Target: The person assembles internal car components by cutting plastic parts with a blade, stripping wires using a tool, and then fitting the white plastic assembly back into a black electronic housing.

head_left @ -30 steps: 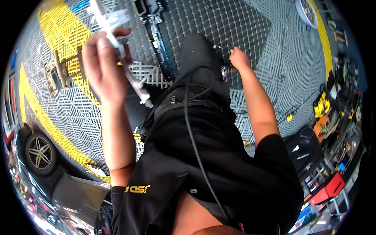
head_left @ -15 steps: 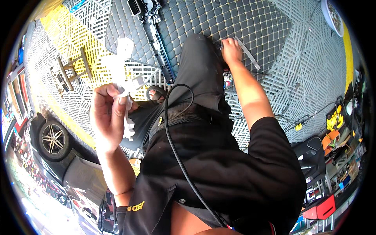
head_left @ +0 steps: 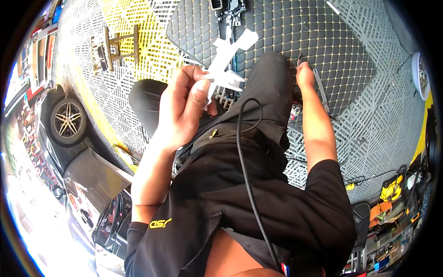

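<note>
My left hand (head_left: 182, 108) is closed, pinching a white plastic part (head_left: 224, 60) with a long flat arm and pointed prongs between thumb and fingers. The part is held up above my lap and covers some of the long dark trim piece (head_left: 229, 28) with an air vent, which lies on the quilted mat. Beyond my right knee, my right hand (head_left: 304, 76) is low over the mat with its fingers closed; a small dark thing shows at the fingertips, too small to name. Beside that wrist lies a thin grey strip (head_left: 320, 87).
The black quilted mat (head_left: 341, 51) lies on grey and yellow grid flooring. A dark metal frame (head_left: 122, 46) rests at the left, near a car wheel (head_left: 68, 122). A white bowl (head_left: 421, 76) stands far right. A black cable (head_left: 247, 184) loops over my front.
My left hand has moved right with the white part, which now overlaps the trim piece. My right hand stays by the mat, its fingers turned more into sight. The whole view has shifted.
</note>
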Available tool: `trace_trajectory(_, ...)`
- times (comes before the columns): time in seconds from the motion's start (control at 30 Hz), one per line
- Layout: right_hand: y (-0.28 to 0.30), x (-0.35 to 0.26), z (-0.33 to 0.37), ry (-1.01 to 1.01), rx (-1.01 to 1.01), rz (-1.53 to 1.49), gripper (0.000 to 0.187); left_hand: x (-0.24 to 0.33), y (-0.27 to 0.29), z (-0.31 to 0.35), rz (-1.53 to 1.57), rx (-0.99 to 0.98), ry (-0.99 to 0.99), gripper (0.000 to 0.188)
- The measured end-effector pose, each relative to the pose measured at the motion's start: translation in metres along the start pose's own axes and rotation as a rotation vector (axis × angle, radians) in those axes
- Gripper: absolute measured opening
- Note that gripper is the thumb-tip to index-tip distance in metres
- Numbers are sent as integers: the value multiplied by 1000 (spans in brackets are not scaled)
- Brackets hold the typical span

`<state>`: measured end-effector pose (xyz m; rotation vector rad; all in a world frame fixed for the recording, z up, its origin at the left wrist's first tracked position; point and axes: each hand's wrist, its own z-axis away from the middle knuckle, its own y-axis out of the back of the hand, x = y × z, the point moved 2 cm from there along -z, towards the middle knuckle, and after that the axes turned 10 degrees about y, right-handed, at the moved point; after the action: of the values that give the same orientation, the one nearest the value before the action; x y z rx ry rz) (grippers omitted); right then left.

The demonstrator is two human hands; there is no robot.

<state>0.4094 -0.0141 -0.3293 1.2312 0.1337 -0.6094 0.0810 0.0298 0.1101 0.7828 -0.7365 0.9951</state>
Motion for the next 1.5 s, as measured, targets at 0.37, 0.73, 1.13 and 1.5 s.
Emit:
trace_trajectory(0.37,171,-167,114,-45,-29,-1617,25,-19,38,25,220,-185,14,21)
trace_trajectory(0.73,253,-323,228,469,93,-783,27,-60,82,51,315,-356,3,23)
trace_trajectory(1.13,238,-377,244,733,103,-432,25,-113,118,62,501,-404,7,21)
trace_trajectory(1.5,243,-396,245,601,-25,-432,26,-113,123,64,562,-478,9,22)
